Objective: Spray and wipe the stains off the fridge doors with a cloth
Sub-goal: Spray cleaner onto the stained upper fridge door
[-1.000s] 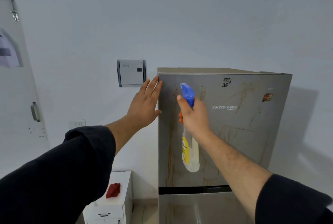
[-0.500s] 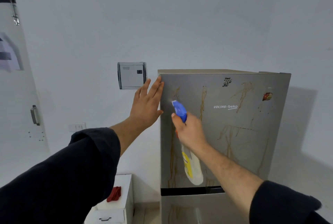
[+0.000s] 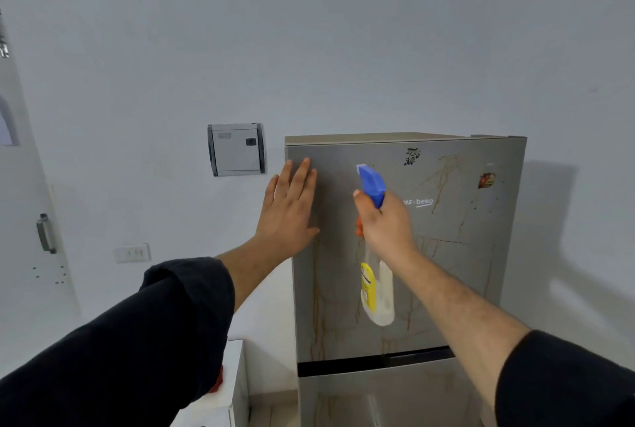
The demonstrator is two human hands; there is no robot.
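Fridge upper door (image 3: 464, 272), brushed grey, stands against the pale wall at centre right, with the lower door (image 3: 395, 399) under a dark gap. Brown stains (image 3: 443, 179) run in drips and streaks down the upper door, heaviest along its left side and near the top right; fainter runs show on the lower door. Left hand (image 3: 287, 217): fingers straight and together, palm laid flat on the upper door's top left corner, holding nothing. Right hand (image 3: 385, 224): fingers wrapped round the neck of the spray bottle (image 3: 378, 292), raised in front of the door's middle. The blue nozzle head (image 3: 371, 182) rises above the hand and tilts up toward the door, the orange trigger (image 3: 359, 225) shows just left of the knuckles, and the whitish body with its yellow label hangs below the wrist. I can't tell whether the trigger is squeezed. Red cloth (image 3: 217, 383): only a small piece visible past the left sleeve, lying on the low white cabinet (image 3: 237, 389) left of the fridge, well apart from both hands. Two small stickers sit near the door's top, a black one (image 3: 411, 156) and a red one (image 3: 487, 180). A grey wall box (image 3: 236, 149) hangs just left of the fridge's top, and a switch plate (image 3: 132, 252) is lower on the wall.
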